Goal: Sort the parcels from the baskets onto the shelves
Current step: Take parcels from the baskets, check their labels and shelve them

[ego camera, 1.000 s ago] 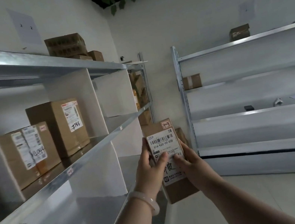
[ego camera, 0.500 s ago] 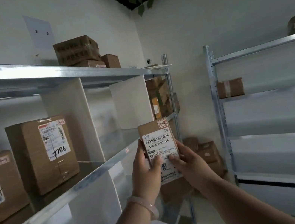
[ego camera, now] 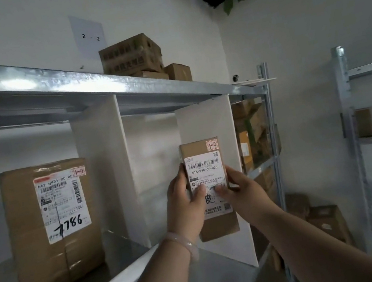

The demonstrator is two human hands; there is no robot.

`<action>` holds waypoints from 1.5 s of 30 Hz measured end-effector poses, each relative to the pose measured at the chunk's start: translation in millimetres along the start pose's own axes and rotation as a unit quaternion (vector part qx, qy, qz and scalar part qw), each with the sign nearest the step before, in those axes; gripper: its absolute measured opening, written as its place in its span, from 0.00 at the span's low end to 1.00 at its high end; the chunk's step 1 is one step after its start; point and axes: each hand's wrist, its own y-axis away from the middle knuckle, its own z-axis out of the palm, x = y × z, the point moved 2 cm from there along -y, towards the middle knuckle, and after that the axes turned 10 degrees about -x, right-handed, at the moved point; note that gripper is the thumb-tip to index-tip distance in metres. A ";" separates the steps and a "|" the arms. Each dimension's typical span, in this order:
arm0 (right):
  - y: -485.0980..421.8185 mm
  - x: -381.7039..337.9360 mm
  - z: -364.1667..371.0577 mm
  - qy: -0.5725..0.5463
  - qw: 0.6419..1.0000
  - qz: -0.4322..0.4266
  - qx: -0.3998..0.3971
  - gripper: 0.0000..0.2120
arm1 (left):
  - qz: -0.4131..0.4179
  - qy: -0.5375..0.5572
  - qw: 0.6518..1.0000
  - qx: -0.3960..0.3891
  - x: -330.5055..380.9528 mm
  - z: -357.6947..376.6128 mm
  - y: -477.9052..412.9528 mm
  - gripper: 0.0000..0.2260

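Head view: small brown cardboard parcel with a white barcode label, held upright in mid-air in front of the bay between two white divider panels of the grey galvanised metal shelf rack; gripped along its left edge by the left hand, thumb laid across the label; gripped along its right edge by the right hand, thumb likewise on the label; red-bordered sticker at its top corner, apparently reading 1-3. Neighbouring bay to the left taken by a large brown cardboard box, stickered 1-2 and scrawled 7786. Step in hand, by judgement: reading the code and matching it to a bay; placing not yet begun. Next move, probably: easing the parcel forward over the shelf lip into the bay behind it; setting it down on its base, label outward, clear of both dividers; only then loosening both grips.
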 end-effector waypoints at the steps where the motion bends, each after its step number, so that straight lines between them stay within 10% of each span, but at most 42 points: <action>1: -13.0 4.2 -0.3 -0.002 1.000 -0.004 -0.007 0.20 | -0.007 -0.014 1.000 0.005 -6.4 0.0 -10.6 0.23; 25: -223.6 114.1 121.0 -0.179 0.929 -0.085 -0.312 0.23 | -0.229 -0.130 0.933 0.247 -134.8 -37.2 -99.0 0.25; 45: -233.5 127.6 127.8 -0.182 0.905 -0.087 -0.375 0.15 | -0.263 -0.082 0.908 0.317 -135.8 -25.1 -99.2 0.30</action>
